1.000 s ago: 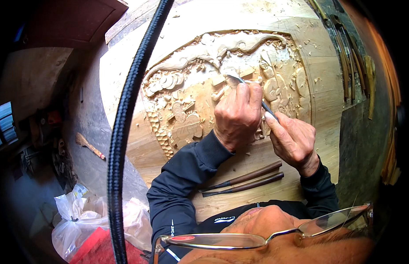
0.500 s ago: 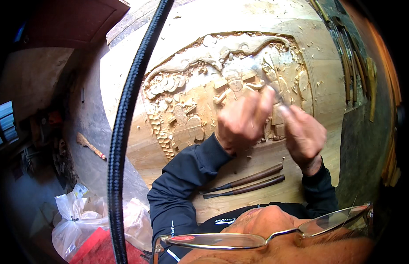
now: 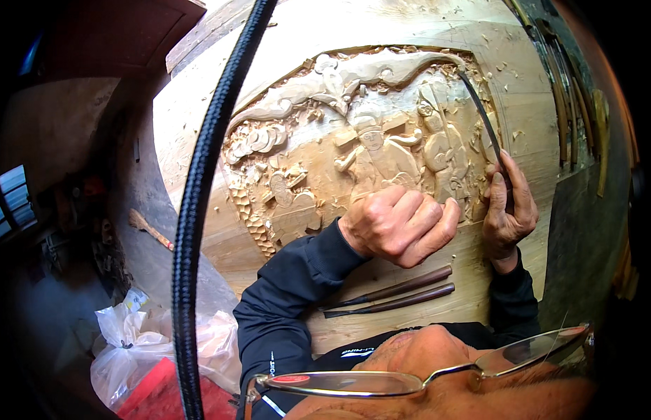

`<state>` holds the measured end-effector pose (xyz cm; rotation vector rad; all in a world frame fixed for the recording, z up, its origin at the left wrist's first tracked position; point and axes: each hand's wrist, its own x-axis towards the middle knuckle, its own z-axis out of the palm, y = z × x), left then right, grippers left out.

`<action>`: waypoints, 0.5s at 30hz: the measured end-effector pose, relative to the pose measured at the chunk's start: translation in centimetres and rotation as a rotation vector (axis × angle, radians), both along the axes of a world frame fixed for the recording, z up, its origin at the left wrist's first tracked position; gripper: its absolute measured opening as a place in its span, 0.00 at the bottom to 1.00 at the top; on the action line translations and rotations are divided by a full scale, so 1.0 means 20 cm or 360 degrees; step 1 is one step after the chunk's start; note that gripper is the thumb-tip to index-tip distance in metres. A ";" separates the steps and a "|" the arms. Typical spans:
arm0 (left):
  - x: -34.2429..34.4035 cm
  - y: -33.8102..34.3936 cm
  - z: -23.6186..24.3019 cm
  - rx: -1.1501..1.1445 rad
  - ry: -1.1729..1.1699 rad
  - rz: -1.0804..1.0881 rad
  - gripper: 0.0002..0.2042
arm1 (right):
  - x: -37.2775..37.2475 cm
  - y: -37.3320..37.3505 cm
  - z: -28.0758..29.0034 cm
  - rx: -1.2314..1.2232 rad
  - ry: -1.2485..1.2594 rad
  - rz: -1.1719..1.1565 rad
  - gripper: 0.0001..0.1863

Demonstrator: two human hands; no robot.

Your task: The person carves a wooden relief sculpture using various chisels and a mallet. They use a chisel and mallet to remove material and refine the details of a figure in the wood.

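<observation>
In my right hand point(image 3: 508, 206) is a long, slim, dark carving chisel point(image 3: 483, 110), its far end reaching over the upper right corner of a carved wooden relief panel point(image 3: 409, 170). The fingers close around its near part, and the grip end is mostly hidden. My left hand point(image 3: 402, 225) is curled closed, knuckles up, above the panel's lower middle; whether anything is inside it is hidden. Figures, a scrolling top band and scattered wood chips show in the relief. Two chisels with brown handles point(image 3: 409, 288) lie side by side on the wood between my forearms.
More long-handled tools point(image 3: 564, 105) lie along the right side. A brush-like wooden tool point(image 3: 149, 229) rests at the left. At the lower left are a clear plastic bag point(image 3: 126, 343) and something red point(image 3: 161, 392). A black braided cable point(image 3: 199, 189) crosses the view.
My hands were close together and blurred over the panel's right part. Now they are apart: the right has moved right and the chisel shows plainly, while the left has dropped slightly lower.
</observation>
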<state>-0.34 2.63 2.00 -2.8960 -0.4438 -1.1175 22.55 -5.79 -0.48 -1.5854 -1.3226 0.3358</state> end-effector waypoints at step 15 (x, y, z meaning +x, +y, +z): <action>-0.01 -0.01 -0.02 -0.0019 0.0040 -0.0045 0.17 | 0.00 0.03 0.04 0.0070 -0.0206 0.0059 0.18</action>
